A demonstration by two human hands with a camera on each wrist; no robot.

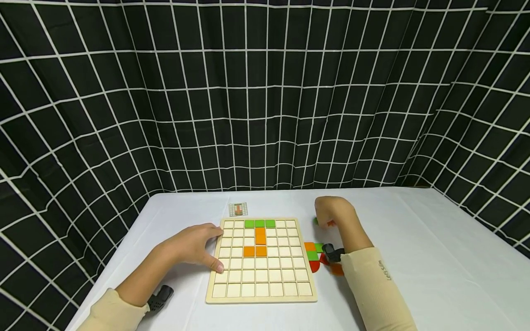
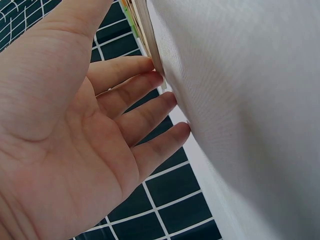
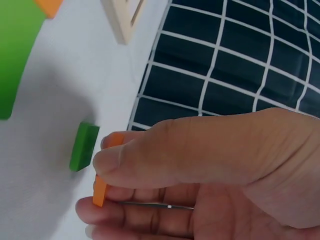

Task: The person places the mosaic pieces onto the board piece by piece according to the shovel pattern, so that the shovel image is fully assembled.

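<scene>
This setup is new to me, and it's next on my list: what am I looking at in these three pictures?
There is no machine: a person works bare-handed. The wide picture comes from a camera worn on the head; the two close ones come from cameras on the wrists. On the white-covered table lies a wooden grid board holding green tiles and orange tiles. A small card lies beyond it, loose colored pieces to its right. The left hand touches the board's left edge; the right hand pinches an orange piece.
</scene>
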